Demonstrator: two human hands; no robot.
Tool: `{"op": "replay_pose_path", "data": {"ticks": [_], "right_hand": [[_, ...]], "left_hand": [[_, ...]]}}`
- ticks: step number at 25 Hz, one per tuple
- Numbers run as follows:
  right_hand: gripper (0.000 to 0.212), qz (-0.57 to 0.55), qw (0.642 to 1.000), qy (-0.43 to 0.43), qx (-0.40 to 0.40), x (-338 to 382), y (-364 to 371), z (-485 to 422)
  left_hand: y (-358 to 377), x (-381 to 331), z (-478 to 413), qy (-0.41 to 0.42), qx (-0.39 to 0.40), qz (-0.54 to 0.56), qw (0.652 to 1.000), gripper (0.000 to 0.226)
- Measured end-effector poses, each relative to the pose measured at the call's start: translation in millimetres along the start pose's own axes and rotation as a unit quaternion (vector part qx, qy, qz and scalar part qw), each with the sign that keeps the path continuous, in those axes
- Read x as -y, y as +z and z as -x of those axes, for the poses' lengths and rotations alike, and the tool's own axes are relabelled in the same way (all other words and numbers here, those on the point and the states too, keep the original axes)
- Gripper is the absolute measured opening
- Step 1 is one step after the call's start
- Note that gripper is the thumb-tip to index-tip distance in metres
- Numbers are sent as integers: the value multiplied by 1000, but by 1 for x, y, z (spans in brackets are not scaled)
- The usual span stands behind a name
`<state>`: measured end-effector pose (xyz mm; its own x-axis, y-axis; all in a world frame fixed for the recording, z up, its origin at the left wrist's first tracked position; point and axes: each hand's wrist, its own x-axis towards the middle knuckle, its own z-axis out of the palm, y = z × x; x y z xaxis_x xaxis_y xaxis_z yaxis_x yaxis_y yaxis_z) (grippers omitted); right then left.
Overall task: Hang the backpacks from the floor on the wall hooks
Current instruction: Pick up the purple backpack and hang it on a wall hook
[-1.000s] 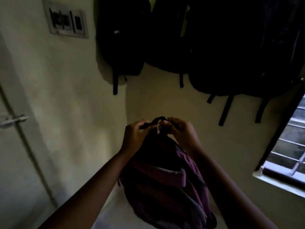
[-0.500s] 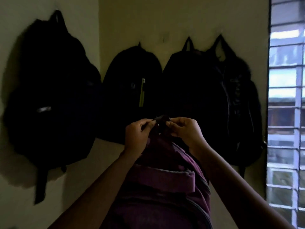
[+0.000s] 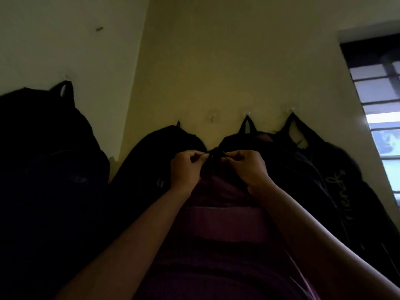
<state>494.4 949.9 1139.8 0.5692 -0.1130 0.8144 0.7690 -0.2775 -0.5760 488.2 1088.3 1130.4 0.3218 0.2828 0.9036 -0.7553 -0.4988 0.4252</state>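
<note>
A purple backpack (image 3: 218,230) hangs lifted in front of me. Its dark top loop (image 3: 215,154) is pinched from the left by my left hand (image 3: 186,167) and from the right by my right hand (image 3: 249,167). The loop sits a little below a bare wall hook (image 3: 212,118). Several black backpacks hang on the wall: one on the left wall (image 3: 43,152), one left of the bare hook (image 3: 155,156), one right of it (image 3: 249,137) and one further right (image 3: 313,161).
The two walls meet in a corner (image 3: 138,83) above the hanging bags. A barred window (image 3: 383,131) is at the right edge. A small mark or nail (image 3: 99,29) shows high on the left wall.
The purple backpack and both hands have risen toward the hooks. My view has tilted upward, so the hooks and upper wall now show.
</note>
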Motion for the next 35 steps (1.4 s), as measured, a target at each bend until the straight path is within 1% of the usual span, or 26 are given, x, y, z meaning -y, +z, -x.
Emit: {"op": "replay_pose_path", "data": {"ticks": [4,7,9,12,15,18,21,24,27,29,32,33,35], "right_hand": [[23,99,992,-79,-13,-4,7,-55],[24,145,983,-110,-20,-3,13,-94],[24,153,979,-128,-34,1,19,-123],[22,134,980,-137,-55,6,31,-163],[24,165,974,-136,-74,7,42,-192],[26,196,967,-139,-81,2,51,-218],[24,187,965,-155,-96,-3,59,-242],[24,187,961,-165,-121,-8,63,-258],[25,196,959,-162,-123,-15,62,-265],[23,196,960,-155,-129,-18,62,-267],[15,213,958,-136,-139,-20,64,-272],[15,218,957,-131,-142,-21,65,-272],[19,219,958,-125,-139,-24,67,-270]], "left_hand": [[29,11,-44,28,-34,-10,999,27],[46,16,-82,61,-44,-24,997,27],[56,19,-113,86,-51,-36,994,26],[68,28,-159,107,-62,-56,991,26],[82,43,-194,96,-58,-83,990,27],[95,59,-223,98,-54,-86,990,28],[104,65,-246,121,-64,-86,987,27],[111,67,-260,126,-65,-76,987,25],[115,71,-268,115,-47,-70,990,22],[116,73,-274,84,-32,-64,994,22],[114,74,-280,6,-3,-81,997,41],[114,76,-280,-6,6,-88,996,45],[113,78,-274,-8,14,-88,996,45]]}}
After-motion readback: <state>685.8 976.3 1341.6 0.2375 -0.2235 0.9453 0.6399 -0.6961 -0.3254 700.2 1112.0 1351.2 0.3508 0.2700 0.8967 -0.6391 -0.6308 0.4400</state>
